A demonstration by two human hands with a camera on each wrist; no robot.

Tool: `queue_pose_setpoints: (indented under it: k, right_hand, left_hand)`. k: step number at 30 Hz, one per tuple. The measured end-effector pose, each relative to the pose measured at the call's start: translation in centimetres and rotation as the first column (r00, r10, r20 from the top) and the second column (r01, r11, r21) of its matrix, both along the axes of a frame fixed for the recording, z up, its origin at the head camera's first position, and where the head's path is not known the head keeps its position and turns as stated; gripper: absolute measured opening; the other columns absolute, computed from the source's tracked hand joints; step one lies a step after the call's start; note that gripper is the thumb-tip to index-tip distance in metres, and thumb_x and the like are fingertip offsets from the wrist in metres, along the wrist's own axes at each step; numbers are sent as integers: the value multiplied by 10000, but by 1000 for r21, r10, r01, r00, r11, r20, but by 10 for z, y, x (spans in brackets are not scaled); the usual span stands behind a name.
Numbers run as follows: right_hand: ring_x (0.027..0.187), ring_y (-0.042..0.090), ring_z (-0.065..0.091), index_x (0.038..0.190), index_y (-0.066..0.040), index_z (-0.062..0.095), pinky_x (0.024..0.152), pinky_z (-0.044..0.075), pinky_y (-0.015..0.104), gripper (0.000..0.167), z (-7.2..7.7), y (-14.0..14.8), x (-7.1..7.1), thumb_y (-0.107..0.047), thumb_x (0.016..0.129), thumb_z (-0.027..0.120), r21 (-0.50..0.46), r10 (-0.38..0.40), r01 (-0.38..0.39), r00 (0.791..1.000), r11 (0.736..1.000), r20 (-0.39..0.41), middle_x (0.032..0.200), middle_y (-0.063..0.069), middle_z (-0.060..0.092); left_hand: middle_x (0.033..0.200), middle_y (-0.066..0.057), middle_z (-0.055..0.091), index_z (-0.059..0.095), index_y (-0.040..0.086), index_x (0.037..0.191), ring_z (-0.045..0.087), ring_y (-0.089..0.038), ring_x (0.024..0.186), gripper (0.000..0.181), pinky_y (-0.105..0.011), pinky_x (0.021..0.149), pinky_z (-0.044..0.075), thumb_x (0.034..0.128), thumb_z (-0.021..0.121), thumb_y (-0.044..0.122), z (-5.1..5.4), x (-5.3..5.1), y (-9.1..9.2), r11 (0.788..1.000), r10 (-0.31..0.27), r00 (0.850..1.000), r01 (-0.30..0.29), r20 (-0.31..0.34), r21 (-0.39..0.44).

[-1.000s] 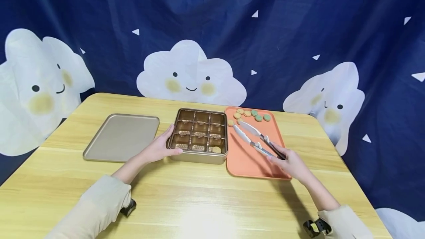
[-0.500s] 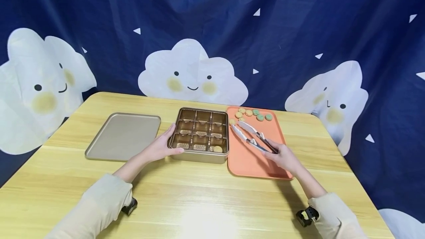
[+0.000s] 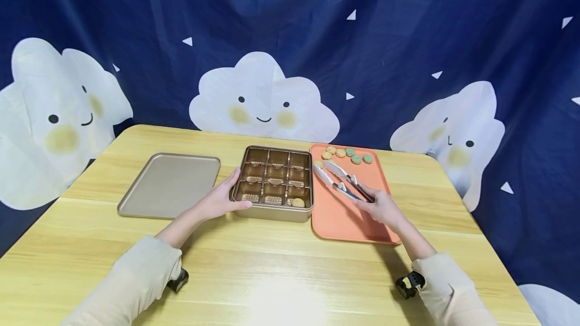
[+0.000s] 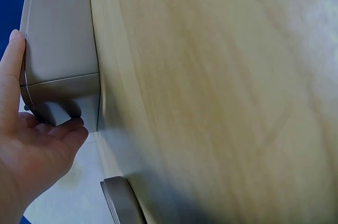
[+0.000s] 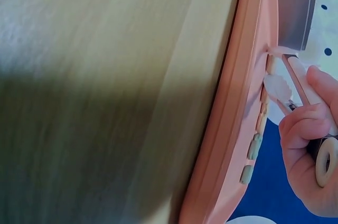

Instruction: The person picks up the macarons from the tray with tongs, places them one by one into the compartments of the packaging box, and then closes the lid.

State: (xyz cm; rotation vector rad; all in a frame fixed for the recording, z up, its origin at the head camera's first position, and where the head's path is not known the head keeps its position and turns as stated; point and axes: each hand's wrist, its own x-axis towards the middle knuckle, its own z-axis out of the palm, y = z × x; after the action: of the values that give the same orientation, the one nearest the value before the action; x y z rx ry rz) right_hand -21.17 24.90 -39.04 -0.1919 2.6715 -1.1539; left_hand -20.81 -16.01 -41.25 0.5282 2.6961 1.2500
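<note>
My left hand [image 3: 219,200] holds the near left corner of a square bronze tin [image 3: 272,213]; in the left wrist view its thumb lies along the rim and the fingers [image 4: 68,129] touch the side. The tin has a divided insert, with one yellow cookie [image 3: 298,202] in the near right compartment. My right hand [image 3: 382,208] grips metal tongs [image 3: 346,185] over the orange tray [image 3: 344,223]. The spread tong tips are around or beside a yellow cookie [image 3: 319,164] at the tray's left edge; contact is unclear. Yellow cookies [image 3: 340,153] and green cookies [image 3: 356,159] lie at the far end.
A flat bronze tray or lid [image 3: 169,185] lies left of the tin on the wooden table [image 3: 272,260]. The orange tray stands right against the tin's side. Behind the table hangs a blue cloth [image 3: 281,14] with white clouds.
My right hand has moved left and slightly away from me with the tongs, whose tips came to the leftmost yellow cookie. The left hand has kept its hold on the tin.
</note>
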Motion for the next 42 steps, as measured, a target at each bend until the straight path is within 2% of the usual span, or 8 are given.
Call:
queue_pose_setpoints:
  k: [10,17,21,24,28,31,34,42]
  right_hand:
    - [421,79,361,1396,25,309,380,340,212,651,-1,-1,6,-260,886,595,12,2,-1,999,1000,-34,746,153,552]
    - [438,57,290,1371,71,325,400,323,217,629,-2,7,17,-236,891,592,12,28,-27,995,1000,-96,1294,333,428]
    - [434,70,308,1368,82,321,404,341,233,622,-3,12,25,-215,893,591,-20,45,-48,993,999,-106,1302,340,411]
    - [545,132,466,1355,84,347,447,372,234,610,-3,16,32,-222,889,597,-6,39,-40,990,999,-134,1295,321,432]
    - [940,245,555,1333,98,375,579,413,194,594,3,19,43,-228,889,598,-1,21,-22,986,1000,-168,1312,292,425]
    - [694,158,565,1340,92,367,503,417,202,591,11,20,51,-212,889,597,-47,-6,-1,989,999,-148,1265,305,477]
    - [443,56,321,1345,89,360,387,350,221,579,19,18,59,-175,886,595,-85,-14,2,990,996,-141,1177,316,526]
    - [459,35,283,1342,46,404,397,351,227,568,33,3,73,-164,864,626,-77,100,-117,977,990,-188,1220,301,516]
  left_hand:
    - [1493,-242,37,37,-45,1437,96,-429,1348,1047,-528,1090,121,766,704,402,-1,0,1,1000,4,1000,-4,-5,-5]
    - [1495,-241,30,27,-33,1442,81,-421,1354,1045,-528,1093,109,773,697,408,-1,-1,0,1000,-4,1000,4,2,3]
    - [1494,-241,34,34,-38,1441,85,-423,1353,1040,-527,1093,109,774,696,409,-2,-1,0,1000,1,1000,-1,-1,-3]
    - [1493,-243,37,37,-38,1440,85,-424,1352,1036,-526,1093,109,775,694,406,-2,0,0,1000,3,1000,-3,-2,-6]
    - [1492,-247,37,37,-39,1440,84,-427,1352,1039,-527,1093,108,773,695,409,-1,0,0,1000,3,1000,-3,-4,-7]
    - [1491,-249,37,38,-45,1438,85,-429,1351,1042,-530,1092,110,770,698,407,-1,0,0,1000,3,1000,-3,-5,-4]
    - [1489,-252,41,43,-51,1436,95,-435,1347,1044,-535,1088,118,766,702,404,-1,0,-1,1000,6,1000,-6,-12,-5]
    - [1490,-250,46,47,-50,1436,102,-436,1345,1045,-533,1088,125,765,700,416,-2,-1,0,1000,7,1000,-7,-17,-17]
